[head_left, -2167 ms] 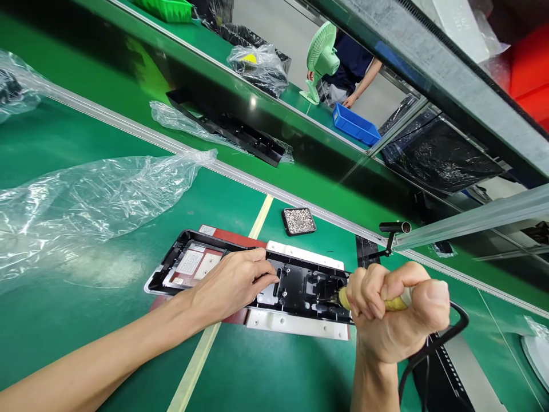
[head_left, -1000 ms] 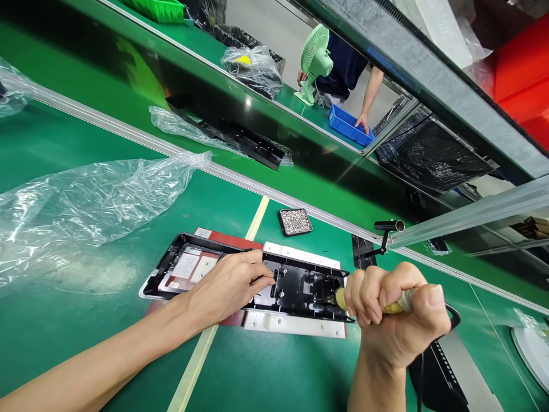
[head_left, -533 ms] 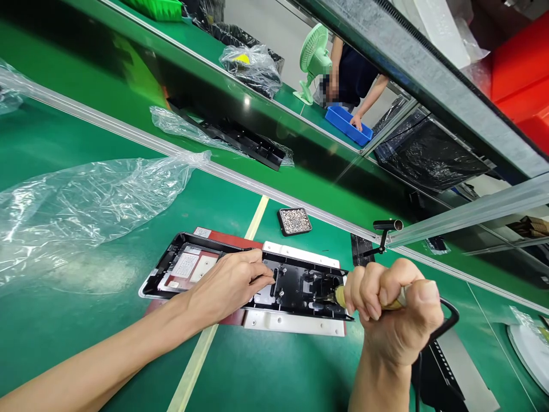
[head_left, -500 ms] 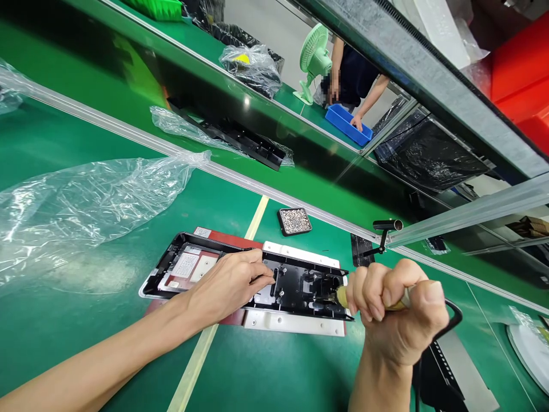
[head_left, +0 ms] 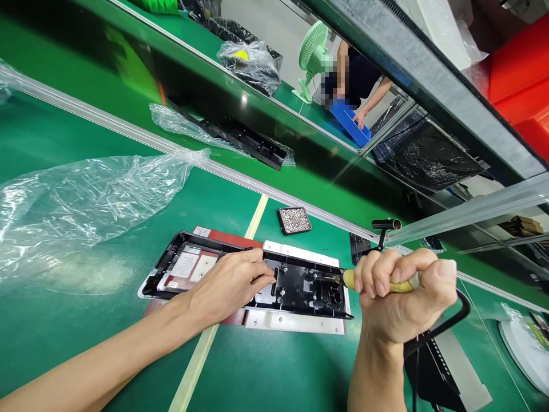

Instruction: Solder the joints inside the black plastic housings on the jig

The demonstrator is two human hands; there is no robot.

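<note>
A long black plastic housing (head_left: 295, 286) lies open side up in a red and white fixture (head_left: 278, 320) on the green bench. My left hand (head_left: 240, 274) rests over its middle, thumb and fingertips pinched together; whatever they hold, if anything, is hidden. In my right hand (head_left: 403, 292) is a corded electric screwdriver (head_left: 349, 279) with a yellow handle, my fingers wrapped round it. Its metal tip points left into the right end of the housing, near the screw posts. I cannot tell whether the tip touches. A small black tray (head_left: 295, 221) of screws sits behind the housing.
Clear plastic film (head_left: 94, 200) spreads at the left. Another black plastic part (head_left: 249, 140) lies on film beyond the metal rail. A dark panel (head_left: 437, 372) and a white round object (head_left: 523, 349) lie at right. Across the bench, another person's hand (head_left: 359, 118) touches a blue bin (head_left: 351, 126).
My right hand has moved slightly up and right, and the screwdriver now lies flatter, its tip higher in the housing. My left hand stays put. The other person's blue bin has tilted.
</note>
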